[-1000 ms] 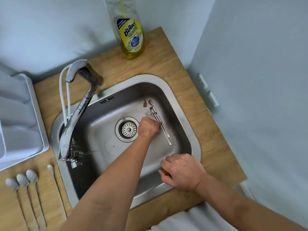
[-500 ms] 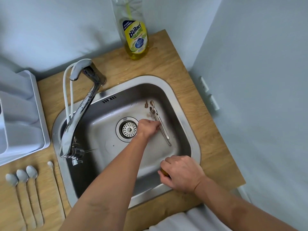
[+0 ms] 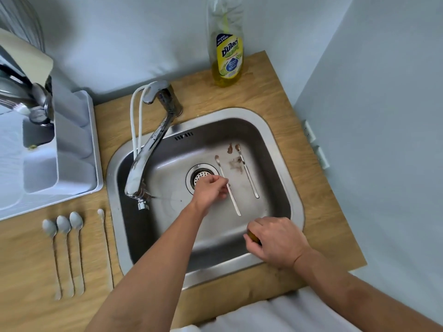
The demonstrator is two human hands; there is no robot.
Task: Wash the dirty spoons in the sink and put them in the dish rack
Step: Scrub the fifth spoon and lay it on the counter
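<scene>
Our left hand [image 3: 211,190] pinches the handle of one dirty spoon [image 3: 229,188] on the sink [image 3: 282,149] floor, another spoon [image 3: 248,172] just beside. Right hand [image 3: 275,240] curls round something yellowish, probably a sponge. We'd lift it clear, then scrub bowl-first.

- The wooden countertop [image 3: 282,101] carries everything and reaches to the wall at the far side.
- A steel sink [image 3: 293,200] is set in its middle.
- A yellow dish soap bottle [image 3: 227,61] stands upright at the far edge.
- A white dish rack [image 3: 79,168] sits on the left.
- Four clean spoons [image 3: 69,248] lie side by side near the left, in front of the rack.
</scene>
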